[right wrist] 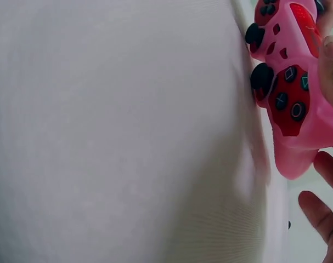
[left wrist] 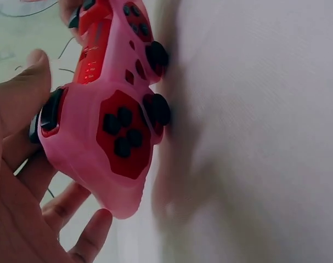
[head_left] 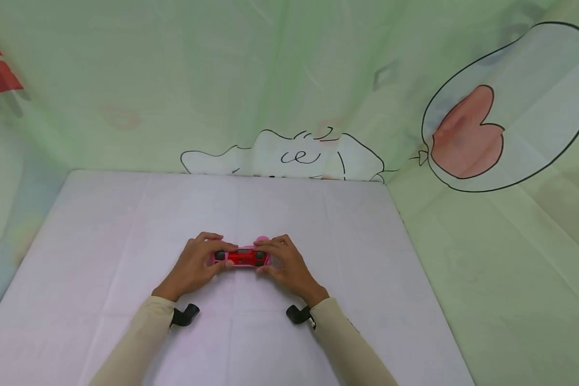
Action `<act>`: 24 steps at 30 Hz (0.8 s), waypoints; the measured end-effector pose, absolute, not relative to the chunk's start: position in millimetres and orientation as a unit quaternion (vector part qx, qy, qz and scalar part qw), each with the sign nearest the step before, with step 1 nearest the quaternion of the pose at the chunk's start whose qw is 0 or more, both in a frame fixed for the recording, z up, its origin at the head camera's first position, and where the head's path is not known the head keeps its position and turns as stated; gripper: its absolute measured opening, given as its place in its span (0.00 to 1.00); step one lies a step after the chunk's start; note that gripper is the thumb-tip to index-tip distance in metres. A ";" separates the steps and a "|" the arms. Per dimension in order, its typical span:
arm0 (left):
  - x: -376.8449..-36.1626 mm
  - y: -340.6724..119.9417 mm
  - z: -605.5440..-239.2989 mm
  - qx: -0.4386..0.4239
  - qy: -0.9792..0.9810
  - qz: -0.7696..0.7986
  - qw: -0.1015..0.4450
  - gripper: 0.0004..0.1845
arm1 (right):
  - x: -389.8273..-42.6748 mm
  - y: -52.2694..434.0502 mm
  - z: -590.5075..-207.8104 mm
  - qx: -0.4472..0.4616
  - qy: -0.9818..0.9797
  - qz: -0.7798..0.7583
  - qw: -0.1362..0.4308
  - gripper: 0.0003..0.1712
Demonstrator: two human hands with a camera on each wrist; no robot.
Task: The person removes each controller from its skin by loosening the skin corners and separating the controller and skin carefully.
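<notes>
A pink and red game controller (head_left: 242, 257) with black buttons and sticks sits at the middle of the white table (head_left: 125, 225), held at both ends. My left hand (head_left: 196, 265) grips its left handle, and in the left wrist view the controller (left wrist: 108, 104) stands face-down with its sticks against the cloth, my left thumb (left wrist: 23, 93) on its back edge. My right hand (head_left: 287, 265) grips the right handle. The right wrist view shows the controller (right wrist: 289, 82) with its symbol buttons, and my right fingers (right wrist: 325, 203) curl beyond the grip.
A pale green printed cloth (head_left: 289, 80) with cartoon drawings hangs behind and to the right of the table. The table's right edge (head_left: 415, 241) runs close to the cloth. Black wrist mounts (head_left: 185, 314) sit on both beige sleeves.
</notes>
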State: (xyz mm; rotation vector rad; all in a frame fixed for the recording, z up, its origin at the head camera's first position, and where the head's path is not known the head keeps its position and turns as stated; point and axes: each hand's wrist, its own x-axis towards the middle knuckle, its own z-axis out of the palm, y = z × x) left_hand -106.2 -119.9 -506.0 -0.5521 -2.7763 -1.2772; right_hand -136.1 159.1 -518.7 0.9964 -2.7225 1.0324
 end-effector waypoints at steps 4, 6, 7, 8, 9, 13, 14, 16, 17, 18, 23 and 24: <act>-112.3 -122.2 -505.2 -0.163 -0.882 -0.441 -0.001 0.10 | -136.3 159.2 -517.5 0.322 -0.885 0.334 0.040 0.35; -114.8 -123.4 -504.2 -0.156 -0.878 -0.452 -0.003 0.08 | -136.6 158.9 -516.9 0.324 -0.886 0.328 0.045 0.35; -116.3 -124.1 -503.9 -0.154 -0.877 -0.455 -0.004 0.08 | -136.5 158.8 -516.4 0.325 -0.887 0.325 0.046 0.35; -117.6 -124.6 -503.1 -0.154 -0.875 -0.459 -0.003 0.08 | -136.6 158.8 -516.1 0.326 -0.888 0.320 0.047 0.35; -118.9 -125.2 -502.0 -0.154 -0.874 -0.461 -0.005 0.08 | -136.6 158.8 -515.7 0.325 -0.889 0.318 0.046 0.34; -124.3 -128.8 -499.7 -0.168 -0.877 -0.449 -0.014 0.08 | -136.7 158.7 -515.2 0.326 -0.891 0.313 0.039 0.34; -125.9 -129.6 -498.7 -0.173 -0.878 -0.445 -0.019 0.08 | -137.0 158.8 -515.4 0.327 -0.891 0.312 0.037 0.34; -129.4 -131.4 -497.4 -0.185 -0.882 -0.432 -0.029 0.08 | -137.8 159.1 -515.8 0.329 -0.892 0.309 0.035 0.33; -130.9 -132.5 -496.7 -0.188 -0.884 -0.427 -0.036 0.08 | -138.1 159.3 -515.9 0.330 -0.892 0.308 0.034 0.33; -132.4 -133.8 -496.0 -0.192 -0.884 -0.424 -0.043 0.08 | -138.2 159.5 -515.9 0.331 -0.891 0.308 0.034 0.33; -140.6 -142.1 -490.1 -0.208 -0.886 -0.410 -0.067 0.05 | -139.5 160.1 -515.6 0.332 -0.891 0.307 0.032 0.32; -142.6 -143.8 -488.4 -0.211 -0.886 -0.407 -0.071 0.04 | -139.8 160.2 -515.9 0.331 -0.892 0.306 0.030 0.32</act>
